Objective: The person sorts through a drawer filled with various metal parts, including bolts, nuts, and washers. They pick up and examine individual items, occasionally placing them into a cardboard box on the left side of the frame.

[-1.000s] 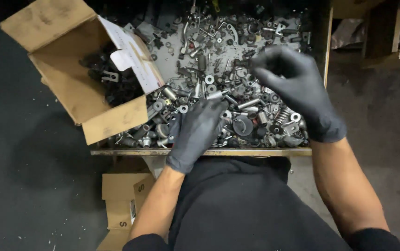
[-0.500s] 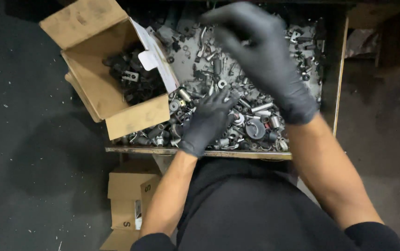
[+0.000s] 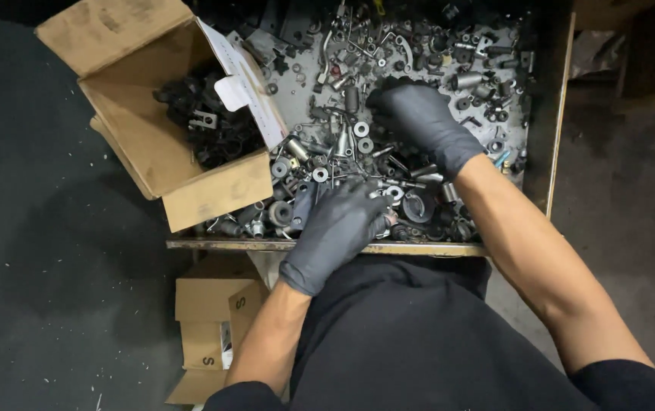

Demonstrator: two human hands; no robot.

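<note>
A shallow metal tray point(image 3: 327, 246) holds a heap of small metal parts point(image 3: 343, 144): washers, bolts, bushings and springs. My left hand point(image 3: 335, 228), in a black glove, lies palm down on the parts at the tray's front edge with its fingers curled over them. My right hand point(image 3: 419, 122), also in a black glove, reaches into the middle of the heap, fingertips bent down among the washers. What either hand grips is hidden under the fingers.
An open cardboard box point(image 3: 206, 198) with black parts point(image 3: 206, 122) inside sits on the tray's left corner. Smaller cardboard boxes point(image 3: 213, 327) lie on the dark floor below. A wooden edge point(image 3: 560, 114) borders the tray on the right.
My right hand came down from above the heap's far right and moved left into its middle. My left hand stayed at the front edge, curling a little tighter.
</note>
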